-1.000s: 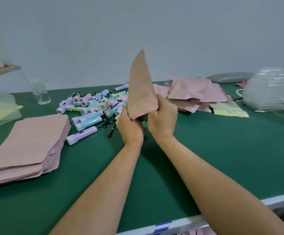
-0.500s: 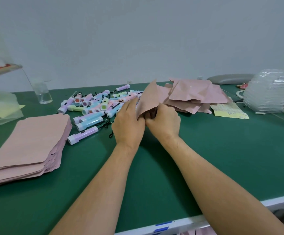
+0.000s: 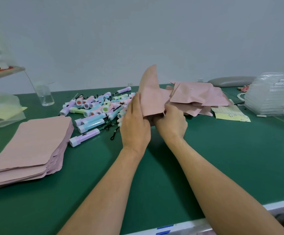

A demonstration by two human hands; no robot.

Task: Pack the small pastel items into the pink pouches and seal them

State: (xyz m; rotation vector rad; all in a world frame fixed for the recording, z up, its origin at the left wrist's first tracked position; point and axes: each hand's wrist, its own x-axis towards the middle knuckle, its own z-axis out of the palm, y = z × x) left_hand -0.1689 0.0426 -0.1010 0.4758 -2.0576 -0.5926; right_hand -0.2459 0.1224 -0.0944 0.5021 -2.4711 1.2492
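Packing partly done. Left hand (image 3: 135, 126) and right hand (image 3: 171, 123) pinch one pouch (image 3: 152, 97) at its lower edge, fingers closed on it, above mid-surface (image 3: 222, 158). Apparently filled pouches (image 3: 199, 97) lie far right; empty stack (image 3: 29, 143) and loose pastel items (image 3: 93, 109) at left remain.

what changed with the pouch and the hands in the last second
The pink pouch dipped low toward the table half a second ago and is now tipped back up, one corner pointing upward. The left hand and right hand kept hold of its lower edge throughout. The flat pouch stack, the pastel items and the heap of pouches behind did not move.
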